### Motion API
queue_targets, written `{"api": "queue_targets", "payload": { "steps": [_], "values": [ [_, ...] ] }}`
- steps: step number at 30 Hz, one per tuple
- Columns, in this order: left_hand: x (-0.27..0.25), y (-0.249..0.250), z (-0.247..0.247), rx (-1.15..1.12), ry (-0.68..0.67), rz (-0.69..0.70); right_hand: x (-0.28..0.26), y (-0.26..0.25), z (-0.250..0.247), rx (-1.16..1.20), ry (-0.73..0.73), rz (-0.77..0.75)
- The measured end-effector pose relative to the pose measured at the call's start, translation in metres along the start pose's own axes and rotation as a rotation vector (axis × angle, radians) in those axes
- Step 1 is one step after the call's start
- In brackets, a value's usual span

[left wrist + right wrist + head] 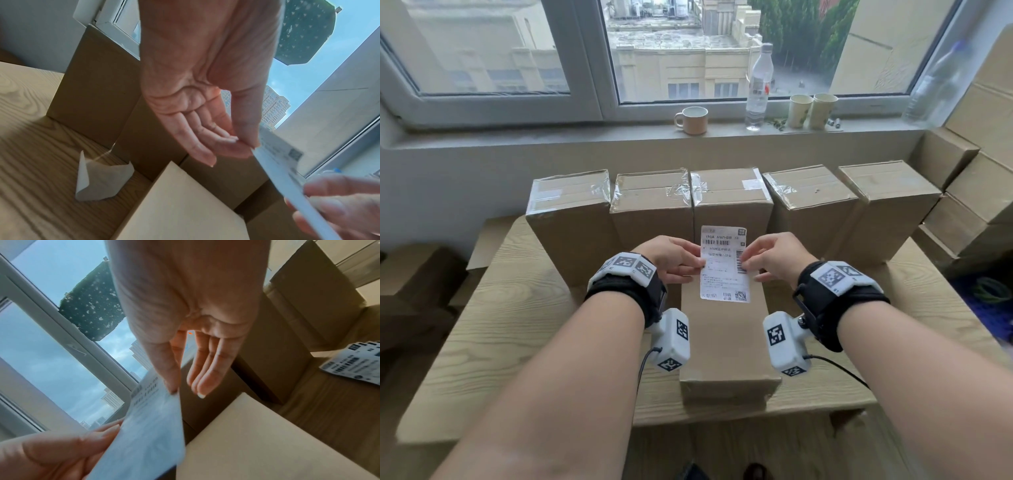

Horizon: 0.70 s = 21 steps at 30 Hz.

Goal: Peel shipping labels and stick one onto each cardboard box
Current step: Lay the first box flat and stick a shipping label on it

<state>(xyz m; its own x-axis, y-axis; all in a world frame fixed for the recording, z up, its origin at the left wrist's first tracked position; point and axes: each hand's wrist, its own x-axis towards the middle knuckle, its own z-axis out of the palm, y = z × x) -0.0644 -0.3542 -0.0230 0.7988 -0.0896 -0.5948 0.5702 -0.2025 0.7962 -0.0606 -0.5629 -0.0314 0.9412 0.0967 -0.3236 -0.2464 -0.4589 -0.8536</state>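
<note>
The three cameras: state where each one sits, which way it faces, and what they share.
Head: on the head, facing forward and down at the shipping label, the cardboard box; both forearms show.
Left wrist: under the wrist, along the left hand toward the window.
Right wrist: likewise, along the right hand.
Shared: all views show the label pinched by both hands.

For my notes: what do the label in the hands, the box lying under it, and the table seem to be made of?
Label: thin matte white paper with black print, bending a little between the left hand and right hand. Box: plain brown cardboard, dull and unprinted. Table: pale wood-grain surface; real wood or a printed laminate, cannot tell.
</note>
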Motion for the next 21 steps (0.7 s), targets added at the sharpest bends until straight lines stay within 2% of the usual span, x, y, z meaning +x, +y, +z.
{"api": "queue_targets", "payload": {
  "steps": [2,6,15,21],
  "values": [
    [0.004,-0.007,0.004,0.004,0.004,-0.022,0.0,0.01,0.002,0.018,-0.021,0.042],
    [0.014,-0.022,0.012,0.027,0.064,-0.041,0.006,0.025,0.009,0.009,0.033,0.077],
    [0.039,-0.046,0.028,0.244,0.134,-0.003,0.016,0.052,0.031,-0.18,0.07,0.111],
    [0.046,-0.053,0.031,0.305,0.112,-0.012,0.019,0.058,0.035,-0.205,0.046,0.124]
  ]
}}
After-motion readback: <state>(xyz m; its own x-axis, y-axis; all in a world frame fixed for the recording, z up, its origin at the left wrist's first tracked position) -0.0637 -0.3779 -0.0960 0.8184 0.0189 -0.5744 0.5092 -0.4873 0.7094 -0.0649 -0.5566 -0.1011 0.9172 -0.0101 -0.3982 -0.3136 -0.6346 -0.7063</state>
